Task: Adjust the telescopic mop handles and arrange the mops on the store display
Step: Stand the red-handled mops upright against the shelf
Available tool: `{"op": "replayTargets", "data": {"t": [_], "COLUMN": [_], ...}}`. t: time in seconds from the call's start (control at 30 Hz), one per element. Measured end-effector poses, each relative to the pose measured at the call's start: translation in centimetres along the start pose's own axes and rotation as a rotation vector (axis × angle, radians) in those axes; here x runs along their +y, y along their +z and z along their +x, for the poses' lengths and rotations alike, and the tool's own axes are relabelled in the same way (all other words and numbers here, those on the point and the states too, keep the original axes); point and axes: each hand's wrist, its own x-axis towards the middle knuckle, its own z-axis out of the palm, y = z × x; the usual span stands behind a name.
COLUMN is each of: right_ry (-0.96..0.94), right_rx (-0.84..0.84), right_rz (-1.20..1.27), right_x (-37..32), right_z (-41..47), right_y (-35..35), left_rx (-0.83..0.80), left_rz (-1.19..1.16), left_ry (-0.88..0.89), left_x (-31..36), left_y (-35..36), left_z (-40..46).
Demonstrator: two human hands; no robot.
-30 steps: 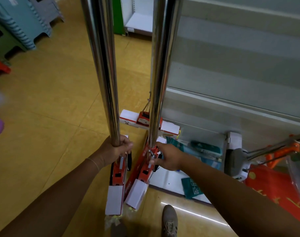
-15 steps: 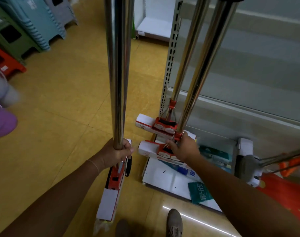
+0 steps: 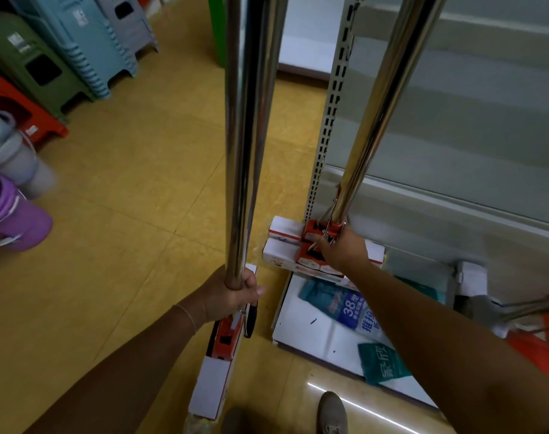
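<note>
Shelf base: pack reads "38".

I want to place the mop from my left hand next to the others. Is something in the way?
Nothing visible blocks it. The left hand holds its mop over bare floor, and the way to the mop heads beside the shelf base looks open.

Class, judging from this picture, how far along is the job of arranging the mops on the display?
Done: one boxed mop head already sits at the shelf base. In hand: right hand places a second mop beside it. Left: the mop gripped by the left hand stands on the floor.
</note>
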Motion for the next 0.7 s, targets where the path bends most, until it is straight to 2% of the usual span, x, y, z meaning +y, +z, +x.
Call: {"op": "replayTargets", "data": {"t": [0.13, 0.23, 0.3, 0.43, 0.5, 0.6, 0.7], "right_ry": [0.062, 0.021, -0.101, -0.387, -0.465, -0.472, -0.411], "right_rx": [0.044, 0.114, -0.002, -0.506, -0.653, -0.732, -0.734], "right_rz": [0.094, 0.062, -0.009, -0.249, -0.282, -0.238, -0.167], "right_x": [0.4, 1.8, 2.4, 1.7, 1.4, 1.1, 1.0], "right_z": [-1.1, -4.2, -6.7, -9.6, -9.8, -10.1, -10.6], "right_y": [-0.7, -0.4, 0.3, 2.6, 4.0, 4.9, 5.3], "left_rx": [-0.026, -0.043, -0.065, -0.110, -0.120, -0.126, -0.139], "left_rz": [-0.006, -0.030, -0.030, -0.044, -0.044, -0.030, -0.034], "left_ry": [0.003, 0.009, 0.011, 0.024, 0.033, 0.048, 0.041], "left_x": [0.0, 0.4, 0.6, 0.9, 1.0, 0.8, 0.9], "left_y": [0.7, 1.3, 1.9, 2.8, 3.2, 3.8, 4.1], "left_z": [0.3, 0.5, 0.6, 0.5, 0.4, 0.5, 0.5]}}
